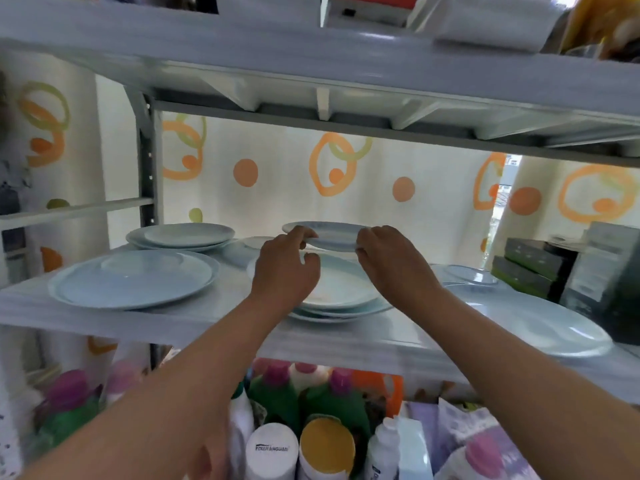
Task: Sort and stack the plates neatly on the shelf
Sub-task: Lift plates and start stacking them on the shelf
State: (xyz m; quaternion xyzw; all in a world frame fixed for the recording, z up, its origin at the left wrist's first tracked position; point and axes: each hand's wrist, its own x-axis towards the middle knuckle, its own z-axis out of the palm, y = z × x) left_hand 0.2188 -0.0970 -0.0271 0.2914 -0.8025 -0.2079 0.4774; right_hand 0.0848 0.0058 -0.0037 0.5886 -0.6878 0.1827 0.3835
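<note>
I see both hands up at the middle shelf (pixel 104 317), a pale board with a smooth wrapped front edge. Left hand (pixel 287 261) pinches the left rim of a small round glossy plate (pixel 334 235); right hand (pixel 388 258) pinches its right rim. The plate is held roughly level in the air, above a stack of white plates (pixel 343 292) at the mid front edge. Wide pale blue plates (pixel 131 282) sit nested near the front left corner, and a shallower stack (pixel 183 235) sits at the back left. One big oval-looking plate (pixel 540 327) lies towards the front right. Dark boxes (pixel 533 268) sit at the right end. Plastic bottles (pixel 277 386) crowd below.
</note>
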